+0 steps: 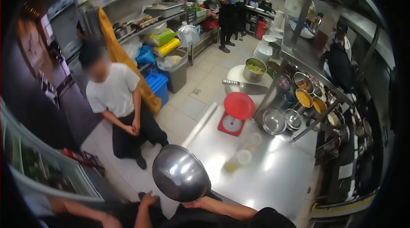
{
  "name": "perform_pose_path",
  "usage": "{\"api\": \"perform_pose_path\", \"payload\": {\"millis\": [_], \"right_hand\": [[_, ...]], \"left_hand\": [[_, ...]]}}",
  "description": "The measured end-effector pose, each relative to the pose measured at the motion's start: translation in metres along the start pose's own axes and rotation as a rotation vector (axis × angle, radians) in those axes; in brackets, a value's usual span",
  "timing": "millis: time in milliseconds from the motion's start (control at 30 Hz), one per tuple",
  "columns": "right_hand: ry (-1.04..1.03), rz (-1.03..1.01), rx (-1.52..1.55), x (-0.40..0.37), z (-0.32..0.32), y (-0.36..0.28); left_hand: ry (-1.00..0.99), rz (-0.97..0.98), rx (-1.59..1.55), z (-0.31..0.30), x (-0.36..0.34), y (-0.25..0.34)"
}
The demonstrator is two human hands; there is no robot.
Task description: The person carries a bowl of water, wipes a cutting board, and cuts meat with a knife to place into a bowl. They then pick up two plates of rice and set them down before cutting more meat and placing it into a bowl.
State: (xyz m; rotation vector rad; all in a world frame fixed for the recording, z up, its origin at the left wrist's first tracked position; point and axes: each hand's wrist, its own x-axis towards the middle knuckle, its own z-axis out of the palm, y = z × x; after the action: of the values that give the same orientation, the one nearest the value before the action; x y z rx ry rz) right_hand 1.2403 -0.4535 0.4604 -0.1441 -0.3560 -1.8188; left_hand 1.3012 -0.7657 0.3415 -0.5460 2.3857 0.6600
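Observation:
A large shiny metal bowl hangs tilted beside the near left corner of the steel table. My right hand holds its lower rim, with the forearm coming in from the right. What appears to be my left hand is a little below and left of the bowl, apart from it, with its fingers spread and nothing in them. On the table are a red scale with a red plate on top, a lidded container and empty metal bowls.
A seated person in a white shirt faces the table from the left. A co-worker's bare forearm crosses the lower left. A large knife lies on a round white board beside a pot of green food. Other people work farther back.

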Motion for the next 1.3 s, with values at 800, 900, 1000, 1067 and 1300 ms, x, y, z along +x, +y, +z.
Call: {"api": "perform_pose_path", "payload": {"millis": [800, 900, 1000, 1067, 1300], "right_hand": [[1.228, -0.938, -0.348, 0.230, -0.001, -0.314], [1.478, -1.000, -0.461, 0.230, -0.001, -0.335], [1.696, -0.948, -0.565, 0.228, 0.008, -0.367], [1.767, -0.888, -0.623, 0.232, 0.020, -0.397], [1.715, -0.685, -1.005, 0.234, 0.055, -0.574]], "left_hand": [[-0.166, 0.161, -0.948, -0.404, 0.303, 0.097], [-0.307, 0.287, -0.898, -0.405, 0.356, 0.164], [-0.508, 0.347, -0.939, -0.391, 0.391, 0.237], [-0.576, 0.358, -0.946, -0.397, 0.385, 0.290], [-0.612, 0.168, -1.098, -0.386, 0.485, 0.434]]}}
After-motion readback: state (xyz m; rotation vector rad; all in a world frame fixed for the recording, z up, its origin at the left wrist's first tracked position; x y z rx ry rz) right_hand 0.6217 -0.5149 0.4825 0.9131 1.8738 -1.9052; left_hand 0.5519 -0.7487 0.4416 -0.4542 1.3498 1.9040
